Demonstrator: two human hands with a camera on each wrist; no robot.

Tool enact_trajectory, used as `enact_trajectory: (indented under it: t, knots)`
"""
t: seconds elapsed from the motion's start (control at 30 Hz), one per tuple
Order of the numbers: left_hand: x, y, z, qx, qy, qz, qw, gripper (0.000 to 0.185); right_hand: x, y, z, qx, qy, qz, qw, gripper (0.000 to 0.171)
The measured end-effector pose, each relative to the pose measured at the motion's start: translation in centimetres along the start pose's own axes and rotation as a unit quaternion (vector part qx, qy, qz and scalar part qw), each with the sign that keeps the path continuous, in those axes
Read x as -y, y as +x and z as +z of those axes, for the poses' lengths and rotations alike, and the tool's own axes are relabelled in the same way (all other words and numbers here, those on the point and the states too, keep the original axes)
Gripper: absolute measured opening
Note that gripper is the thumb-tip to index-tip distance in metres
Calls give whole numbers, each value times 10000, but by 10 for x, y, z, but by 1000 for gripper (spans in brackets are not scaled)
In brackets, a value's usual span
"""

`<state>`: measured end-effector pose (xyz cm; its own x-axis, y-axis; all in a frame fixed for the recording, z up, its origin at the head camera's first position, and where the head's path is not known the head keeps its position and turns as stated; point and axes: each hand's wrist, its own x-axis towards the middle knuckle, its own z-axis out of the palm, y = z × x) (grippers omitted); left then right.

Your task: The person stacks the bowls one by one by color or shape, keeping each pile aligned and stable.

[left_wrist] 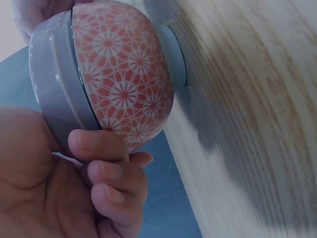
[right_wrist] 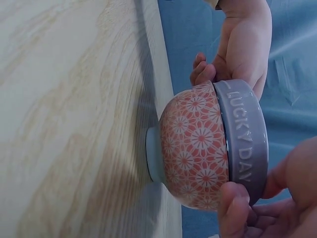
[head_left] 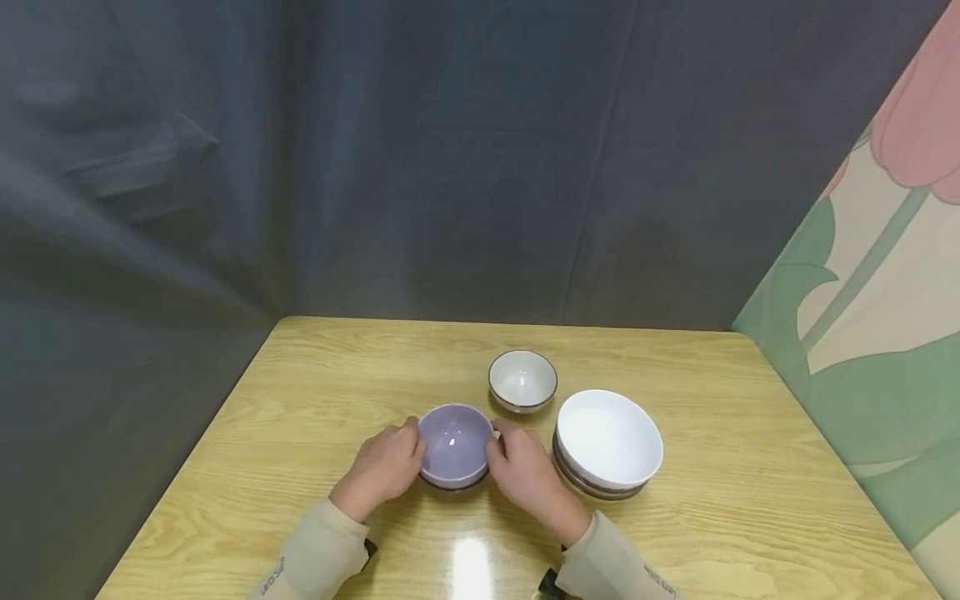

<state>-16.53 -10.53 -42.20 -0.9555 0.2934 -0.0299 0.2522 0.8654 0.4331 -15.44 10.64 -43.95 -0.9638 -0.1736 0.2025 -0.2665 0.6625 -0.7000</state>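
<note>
A purple bowl point(head_left: 454, 442) with raised "LUCKY DAY" lettering sits nested inside a red bowl with white flower patterns point(right_wrist: 193, 144). My left hand point(head_left: 388, 462) grips the pair at the left rim, thumb at the purple bowl and fingers curled against the red one's side. On the opposite side my right hand point(head_left: 527, 473) pinches the same two bowls in a like way. The pale foot of the red bowl point(left_wrist: 126, 74) is at the tabletop; whether it touches is hard to tell.
Behind the nested pair stands a small white bowl with a brown rim point(head_left: 522, 379). Right of my right hand, a large white bowl point(head_left: 611, 437) tops a stack with darker rims below. The wooden table point(head_left: 322, 367) ends at a dark curtain point(head_left: 450, 167).
</note>
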Motion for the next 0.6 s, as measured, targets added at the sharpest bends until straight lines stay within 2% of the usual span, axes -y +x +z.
enact_trajectory:
  t: [0.3,0.6]
  knots:
    - [1,-1,2,-40,24,29,10000,26,3,-2,1,-69,9,-19,10000,25]
    - [1,-1,1,-27,-28,71,10000,24,4,-3,6,-355,-434,-189,9983,23]
